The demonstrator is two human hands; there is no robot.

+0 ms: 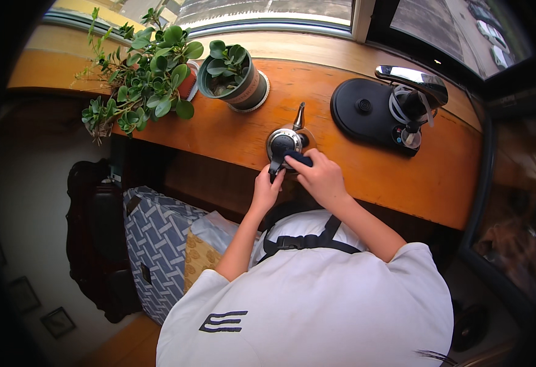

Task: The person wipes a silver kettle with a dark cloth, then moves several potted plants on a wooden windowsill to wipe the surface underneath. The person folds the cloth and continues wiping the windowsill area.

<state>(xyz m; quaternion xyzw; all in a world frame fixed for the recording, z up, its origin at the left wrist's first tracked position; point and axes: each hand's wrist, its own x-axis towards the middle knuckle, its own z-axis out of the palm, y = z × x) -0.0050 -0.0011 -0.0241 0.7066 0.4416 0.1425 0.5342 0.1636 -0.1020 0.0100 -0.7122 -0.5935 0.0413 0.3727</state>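
Note:
A small steel electric kettle [283, 141] with a black lid stands near the front edge of the wooden counter. Its curved spout [299, 117] points away from me, towards the window. My left hand [266, 188] grips the black kettle handle [275, 167] on the near side. In my right hand [321, 176] is a folded dark blue cloth [299, 158], pressed against the right side of the kettle near its lid. The fingertips under the cloth are hidden, as is most of the lower kettle body.
A black kettle base [359, 108] with a chrome spout [410, 80] and coiled clear tubing [403, 103] sits at the right. Beyond the kettle, to the left, is a green potted plant [229, 75]. A bushier plant [158, 78] spreads over the counter's [231, 137] left part.

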